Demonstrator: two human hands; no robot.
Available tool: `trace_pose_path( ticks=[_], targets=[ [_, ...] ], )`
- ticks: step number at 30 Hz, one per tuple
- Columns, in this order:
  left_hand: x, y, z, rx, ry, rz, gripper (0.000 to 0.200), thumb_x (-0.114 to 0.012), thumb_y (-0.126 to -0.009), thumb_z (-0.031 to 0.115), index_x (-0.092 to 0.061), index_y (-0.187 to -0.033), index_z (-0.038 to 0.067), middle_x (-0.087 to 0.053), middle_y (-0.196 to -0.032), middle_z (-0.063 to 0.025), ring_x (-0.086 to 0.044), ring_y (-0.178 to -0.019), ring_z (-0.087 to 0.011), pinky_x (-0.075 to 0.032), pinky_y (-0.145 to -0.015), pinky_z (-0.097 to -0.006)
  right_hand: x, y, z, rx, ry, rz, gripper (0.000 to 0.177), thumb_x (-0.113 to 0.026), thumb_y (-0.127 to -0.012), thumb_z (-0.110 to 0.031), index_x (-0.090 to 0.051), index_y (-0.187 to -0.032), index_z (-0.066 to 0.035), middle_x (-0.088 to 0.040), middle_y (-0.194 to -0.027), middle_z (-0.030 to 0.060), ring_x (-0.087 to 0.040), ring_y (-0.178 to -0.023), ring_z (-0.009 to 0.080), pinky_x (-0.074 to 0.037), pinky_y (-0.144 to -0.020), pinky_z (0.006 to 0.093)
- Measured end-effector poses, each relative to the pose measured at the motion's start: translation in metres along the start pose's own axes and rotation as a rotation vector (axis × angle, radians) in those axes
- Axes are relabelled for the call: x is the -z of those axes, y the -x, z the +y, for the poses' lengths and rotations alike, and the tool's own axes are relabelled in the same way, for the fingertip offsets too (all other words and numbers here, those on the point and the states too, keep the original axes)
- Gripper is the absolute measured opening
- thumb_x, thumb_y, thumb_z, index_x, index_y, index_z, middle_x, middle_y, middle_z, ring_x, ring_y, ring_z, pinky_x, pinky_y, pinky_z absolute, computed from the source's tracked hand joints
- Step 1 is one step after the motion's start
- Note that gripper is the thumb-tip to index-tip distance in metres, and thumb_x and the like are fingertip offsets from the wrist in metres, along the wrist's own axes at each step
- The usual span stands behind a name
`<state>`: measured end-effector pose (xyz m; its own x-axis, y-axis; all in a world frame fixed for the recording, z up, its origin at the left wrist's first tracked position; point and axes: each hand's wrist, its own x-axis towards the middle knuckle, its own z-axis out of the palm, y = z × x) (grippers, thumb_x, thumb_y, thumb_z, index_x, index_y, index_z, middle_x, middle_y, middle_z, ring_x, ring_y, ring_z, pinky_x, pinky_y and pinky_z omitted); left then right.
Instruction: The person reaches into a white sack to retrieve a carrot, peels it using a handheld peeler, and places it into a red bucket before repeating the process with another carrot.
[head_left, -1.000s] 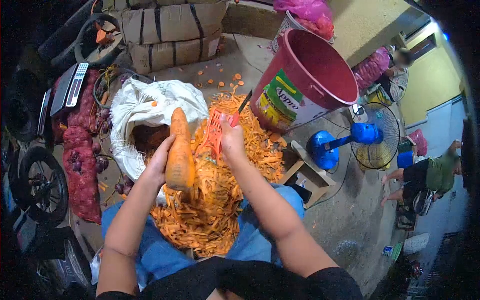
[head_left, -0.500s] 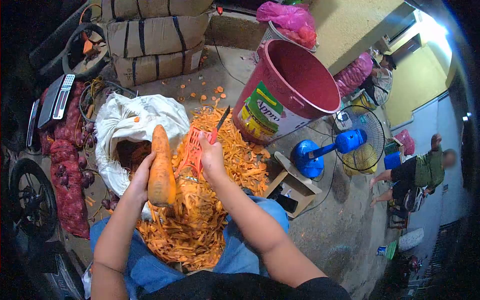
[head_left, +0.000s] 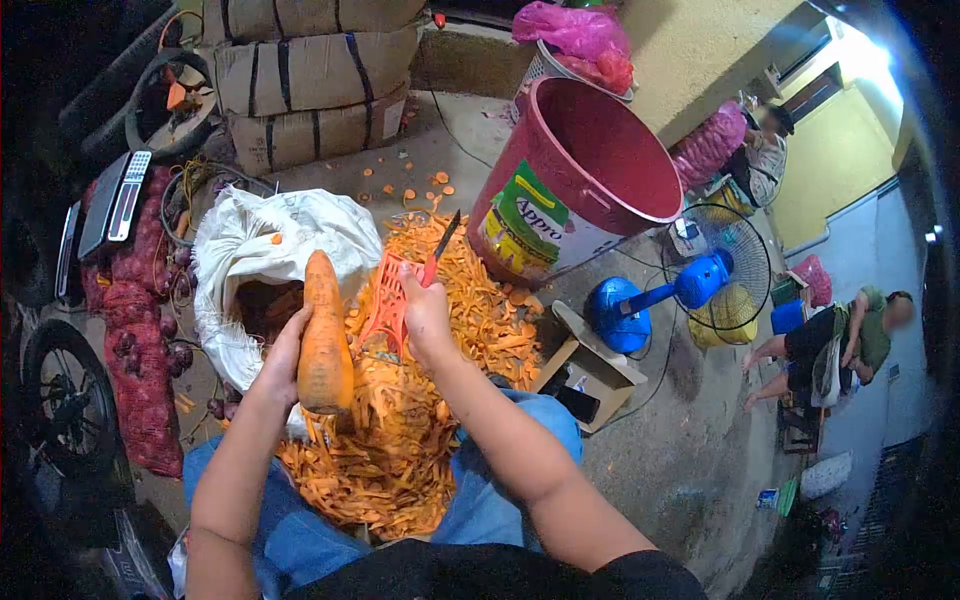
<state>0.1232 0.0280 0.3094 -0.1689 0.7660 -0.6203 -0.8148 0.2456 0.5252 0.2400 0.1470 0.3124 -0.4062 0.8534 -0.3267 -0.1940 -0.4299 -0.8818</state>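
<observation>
On my feed, a thick, tapering orange carrot (head_left: 325,350) lies along the fingers of the left hand (head_left: 284,362), its narrow end pointing away from the body, its blunt end nearer and marked with darker blotches. Just beside it, apart, I see a red-orange plastic peeler with a slotted body (head_left: 386,300) in the right hand (head_left: 428,318), alongside a red-handled knife with a dark, narrow blade (head_left: 442,246) angled away and rightward.

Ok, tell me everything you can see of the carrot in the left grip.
The carrot is large and orange, tapering to a narrow end that points up in the view, its broad, blunt end lowest. Dull brownish patches and faint cross lines mark its surface. It looks whole. The left grip holds it from its left side, over the carrot peelings; nothing else visibly touches it.
</observation>
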Motion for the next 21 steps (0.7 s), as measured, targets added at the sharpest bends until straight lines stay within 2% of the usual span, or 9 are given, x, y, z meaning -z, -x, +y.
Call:
trace_pose_path(
  ticks=[4,6,13,16,19,21],
  targets=[
    [-0.002,0.0,-0.001,-0.014,0.013,0.051,0.038,-0.041,-0.078,0.037,-0.049,-0.091,0.003,-0.056,-0.073,-0.0101,-0.056,-0.061,-0.0189,-0.048,-0.056,-0.0304,-0.001,-0.001,0.001,-0.008,-0.011,-0.009,0.019,-0.05,-0.079,-0.021,-0.051,-0.075,-0.002,-0.047,-0.069,-0.0008,-0.039,-0.062,0.0069,-0.034,-0.058,0.0235],
    [-0.004,0.003,0.0,0.007,0.027,0.021,0.036,-0.038,-0.08,0.035,-0.045,-0.096,0.002,-0.053,-0.077,-0.0106,-0.054,-0.066,-0.0195,-0.046,-0.062,-0.032,-0.002,-0.002,0.003,0.035,-0.061,-0.01,0.019,-0.05,-0.079,-0.021,-0.051,-0.079,-0.002,-0.047,-0.072,-0.0003,-0.04,-0.064,0.0073,-0.034,-0.059,0.0232],
    [0.001,-0.002,-0.002,0.011,-0.007,-0.007,0.036,-0.037,-0.081,0.035,-0.045,-0.096,0.003,-0.053,-0.078,-0.0101,-0.054,-0.067,-0.019,-0.046,-0.062,-0.0318,0.001,-0.001,0.0,-0.016,-0.034,-0.044,0.023,-0.049,-0.08,-0.021,-0.05,-0.088,0.001,-0.051,-0.078,0.0018,-0.045,-0.07,0.0084,-0.036,-0.066,0.0238],
    [0.002,-0.002,-0.002,0.013,0.011,-0.021,0.036,-0.037,-0.081,0.034,-0.045,-0.096,0.003,-0.053,-0.078,-0.0096,-0.054,-0.067,-0.0186,-0.046,-0.063,-0.0316,0.002,-0.006,0.008,0.014,-0.166,-0.108,0.023,-0.048,-0.08,-0.021,-0.051,-0.087,0.001,-0.052,-0.079,0.0027,-0.047,-0.07,0.0087,-0.038,-0.066,0.0241],
    [-0.001,-0.001,-0.001,0.03,-0.005,0.009,0.036,-0.037,-0.081,0.034,-0.045,-0.096,0.003,-0.053,-0.078,-0.0091,-0.054,-0.067,-0.0183,-0.046,-0.063,-0.0315,0.001,-0.005,0.007,-0.022,-0.041,-0.031,0.021,-0.047,-0.08,-0.02,-0.051,-0.085,0.0,-0.053,-0.078,0.0032,-0.047,-0.068,0.0089,-0.039,-0.063,0.024],
    [-0.001,-0.001,-0.002,0.026,-0.009,0.015,0.036,-0.037,-0.081,0.034,-0.045,-0.096,0.002,-0.053,-0.078,-0.0095,-0.054,-0.067,-0.0185,-0.046,-0.063,-0.0314,0.0,-0.008,0.012,0.048,-0.139,-0.033,0.021,-0.048,-0.08,-0.019,-0.051,-0.08,0.002,-0.052,-0.065,0.0028,-0.048,-0.053,0.0089,-0.04,-0.048,0.0239]
  ],
)
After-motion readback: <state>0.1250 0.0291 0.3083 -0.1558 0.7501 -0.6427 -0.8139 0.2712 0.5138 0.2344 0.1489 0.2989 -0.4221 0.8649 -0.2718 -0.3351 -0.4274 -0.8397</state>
